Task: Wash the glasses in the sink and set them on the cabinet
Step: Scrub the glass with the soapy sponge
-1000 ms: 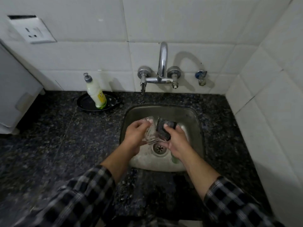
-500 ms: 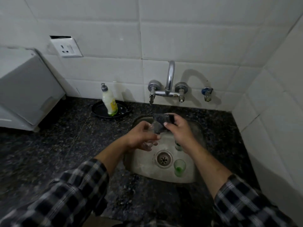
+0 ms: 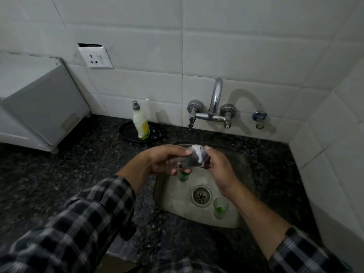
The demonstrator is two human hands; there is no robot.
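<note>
A white tiled wall (image 3: 236,46) is seen across the back and the right side. Below it, a black speckled stone counter (image 3: 69,174) is spread from edge to edge. A white box-shaped unit (image 3: 39,107) is set on the counter at the far left, against the wall. A rectangular stainless steel sink (image 3: 177,203) is sunk into the counter right of centre.

Two forearms in dark checked sleeves (image 3: 69,229) are stretched over the sink's near rim. A chrome wall tap (image 3: 214,103) with a curved spout is mounted above the sink. A white wall socket (image 3: 96,57) is fixed higher up to the left.

The left hand (image 3: 165,160) and the right hand (image 3: 218,168) are brought together above the back of the basin. A clear drinking glass (image 3: 175,163) is held on its side in the curled fingers of the left hand. A dark grey scrubbing pad (image 3: 197,156), streaked with white foam, is gripped by the right hand and pressed against the glass.

A round black dish (image 3: 126,133) is placed by the wall, left of the tap, and a pale dish-soap bottle (image 3: 140,123) with a grey cap is stood upright in it. A small green-bottomed glass (image 3: 220,207) is stood upright in the basin, just beside the round metal drain (image 3: 201,195). A second green-bottomed glass (image 3: 184,176) is partly hidden under the hands. A small blue-handled valve (image 3: 259,119) is fixed to the wall right of the tap.
</note>
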